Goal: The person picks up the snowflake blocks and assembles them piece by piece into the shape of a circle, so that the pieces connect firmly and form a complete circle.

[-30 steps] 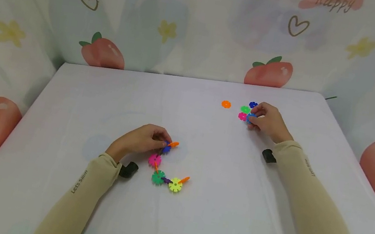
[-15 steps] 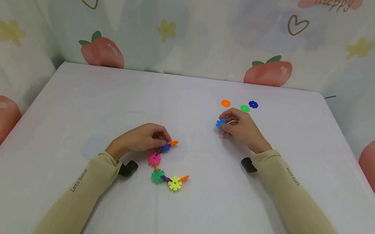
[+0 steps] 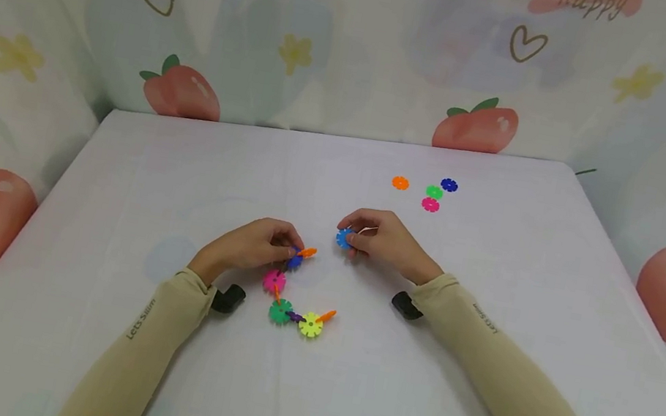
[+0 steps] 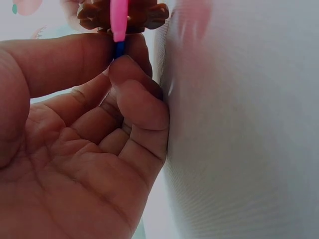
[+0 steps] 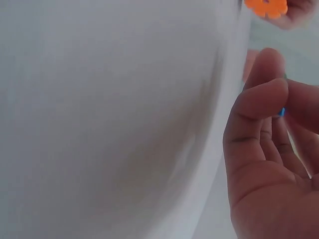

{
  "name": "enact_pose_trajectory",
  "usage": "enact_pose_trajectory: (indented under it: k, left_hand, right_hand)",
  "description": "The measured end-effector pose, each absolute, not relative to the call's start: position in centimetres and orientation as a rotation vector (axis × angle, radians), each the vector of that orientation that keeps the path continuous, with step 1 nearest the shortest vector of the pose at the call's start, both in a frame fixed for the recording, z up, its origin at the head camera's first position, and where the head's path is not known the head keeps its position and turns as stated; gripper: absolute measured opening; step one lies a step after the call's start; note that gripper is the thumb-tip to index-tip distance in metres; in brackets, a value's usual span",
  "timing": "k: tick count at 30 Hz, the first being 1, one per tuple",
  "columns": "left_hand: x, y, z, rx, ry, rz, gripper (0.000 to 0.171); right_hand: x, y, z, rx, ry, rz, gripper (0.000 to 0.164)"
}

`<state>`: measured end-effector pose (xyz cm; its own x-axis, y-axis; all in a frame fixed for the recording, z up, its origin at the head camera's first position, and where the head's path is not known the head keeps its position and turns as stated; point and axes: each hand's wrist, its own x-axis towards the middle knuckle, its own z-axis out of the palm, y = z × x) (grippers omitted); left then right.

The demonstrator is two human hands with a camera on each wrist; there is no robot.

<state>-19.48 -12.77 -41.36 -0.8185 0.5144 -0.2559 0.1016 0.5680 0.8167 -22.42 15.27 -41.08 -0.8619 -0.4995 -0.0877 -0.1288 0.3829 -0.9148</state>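
Observation:
My left hand pinches a dark blue notched disc at the upper end of a chain of interlocking plastic discs. An orange disc stands edge-on in that blue one. Below come a pink disc, a green disc, a purple disc and a yellow disc, with another orange disc at the free end. A brown disc shows in the left wrist view, crossed by the pink one. Right of the chain, my right hand pinches a loose light blue disc, apart from the chain.
Loose discs lie flat at the back right of the white table: an orange one, a light green one, a dark blue one and a pink one. Patterned cloth hangs behind.
My right hand has carried the light blue disc from the loose discs at the back right, leftward and nearer, towards the chain. The left hand and the chain have stayed in place.

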Motion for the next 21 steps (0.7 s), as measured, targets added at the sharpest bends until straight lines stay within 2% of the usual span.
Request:
enact_pose_trajectory:
  k: [21]
  left_hand:
    - [-19.4,-12.7,-41.4,0.532,2.341,1.179,0.014]
  right_hand:
    - [-21.3,12.3,-41.1,-0.55,2.166,-1.475,0.016]
